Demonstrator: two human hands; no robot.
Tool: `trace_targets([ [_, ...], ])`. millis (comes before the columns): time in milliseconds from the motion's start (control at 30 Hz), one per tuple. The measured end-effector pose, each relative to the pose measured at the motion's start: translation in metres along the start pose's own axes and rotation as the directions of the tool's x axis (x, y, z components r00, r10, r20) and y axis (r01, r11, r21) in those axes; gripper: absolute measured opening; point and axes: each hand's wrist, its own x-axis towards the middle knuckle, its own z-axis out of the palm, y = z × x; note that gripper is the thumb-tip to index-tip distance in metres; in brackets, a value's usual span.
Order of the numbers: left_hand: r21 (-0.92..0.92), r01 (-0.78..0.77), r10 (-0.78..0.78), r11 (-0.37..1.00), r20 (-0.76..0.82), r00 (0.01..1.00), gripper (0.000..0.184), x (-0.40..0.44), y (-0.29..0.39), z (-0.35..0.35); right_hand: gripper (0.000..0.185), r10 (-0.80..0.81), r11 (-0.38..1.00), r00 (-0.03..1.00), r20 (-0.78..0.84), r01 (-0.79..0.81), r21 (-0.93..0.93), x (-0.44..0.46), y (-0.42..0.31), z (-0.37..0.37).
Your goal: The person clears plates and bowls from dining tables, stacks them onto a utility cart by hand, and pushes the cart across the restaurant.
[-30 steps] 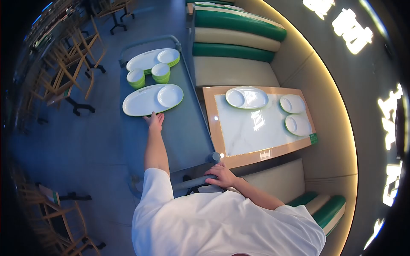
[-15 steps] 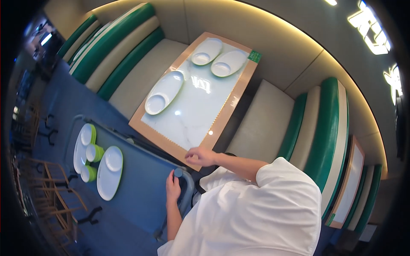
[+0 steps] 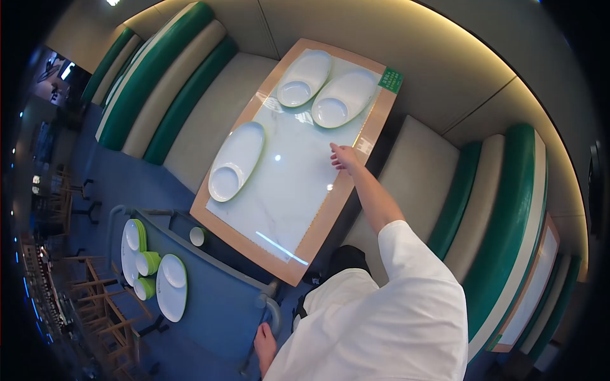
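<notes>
My right hand (image 3: 343,157) reaches over the right side of the marble-topped table (image 3: 279,216), fingers apart and holding nothing. Beyond it lie two white oval plates with round wells, a right one (image 3: 356,92) and a left one (image 3: 311,66). A third oval plate (image 3: 244,149) rests by the table's left edge. My left hand (image 3: 265,346) is low by the near end of the blue-grey cart (image 3: 210,305), its fingers curled at the cart handle (image 3: 276,312); the exact grip is partly hidden.
On the cart are stacked oval plates (image 3: 129,254), green-and-white cups (image 3: 149,263) and a separate oval plate (image 3: 171,289). Another cup (image 3: 197,237) sits by the cart's table side. Bench seats flank the table, a left one (image 3: 219,105) and a right one (image 3: 413,178). Wooden chairs (image 3: 105,311) stand at left.
My right hand has moved from the table's near edge forward over its right side. My left hand has shifted lower in view along the cart's end. The view has moved closer over the table.
</notes>
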Motion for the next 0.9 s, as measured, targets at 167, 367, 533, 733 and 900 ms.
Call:
trace_targets([
  [167, 0.009, 0.128, -0.112, 0.992, -0.426, 0.898, 0.033, -0.017, 0.031, 0.021, 0.074, 0.161, 0.963, 0.979, -0.121, -0.129, 0.236, 0.082, -0.035, -0.005],
  [367, -0.071, 0.224, -0.235, 0.972, -0.264, 0.936, 0.029, -0.016, 0.032, 0.007, 0.048, 0.084, 0.978, 0.986, -0.146, -0.053, 0.203, 0.154, -0.011, -0.011],
  [533, -0.075, 0.242, -0.253, 0.967, -0.248, 0.935, 0.03, -0.015, 0.027, 0.005, 0.04, 0.002, 0.915, 0.994, -0.105, 0.041, 0.401, 0.127, 0.01, -0.017],
  [733, -0.082, 0.199, -0.203, 0.977, -0.04, 0.978, 0.043, -0.014, 0.015, 0.001, 0.035, -0.204, 0.936, 0.973, -0.106, 0.225, 0.271, -0.038, 0.067, 0.022],
  [900, -0.394, -0.075, 0.127, 0.916, 0.106, 0.986, 0.044, 0.027, -0.025, 0.003, 0.028, -0.329, 0.944, 0.93, 0.163, 0.327, 0.039, -0.23, 0.093, 0.081],
])
